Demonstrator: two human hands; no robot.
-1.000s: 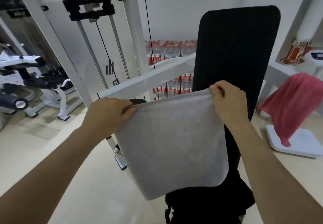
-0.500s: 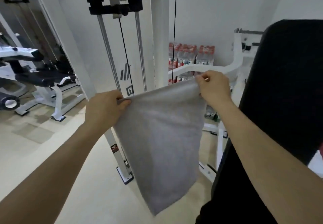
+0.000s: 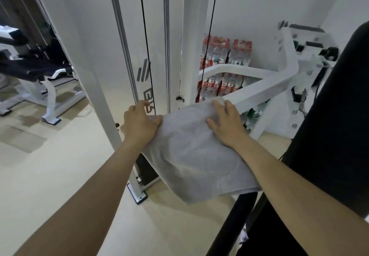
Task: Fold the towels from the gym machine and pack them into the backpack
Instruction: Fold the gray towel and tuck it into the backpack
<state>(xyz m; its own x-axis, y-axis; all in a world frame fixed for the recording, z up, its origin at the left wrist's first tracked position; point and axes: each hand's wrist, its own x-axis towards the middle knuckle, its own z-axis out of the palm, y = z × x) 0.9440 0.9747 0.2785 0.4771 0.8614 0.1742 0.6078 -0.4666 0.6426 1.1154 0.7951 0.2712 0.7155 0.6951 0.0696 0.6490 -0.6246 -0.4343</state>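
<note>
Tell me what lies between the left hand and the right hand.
In the head view, only the grey towel spans the stretch: the left hand holds its left edge, while the right hand lies flat on top.

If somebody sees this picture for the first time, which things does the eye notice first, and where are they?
In the centre, a grey towel is draped between two bare hands: the left hand holds its left edge, and the right hand lies flat on top. Behind them stands a white gym machine, with packs of water bottles stacked against the wall.
</note>
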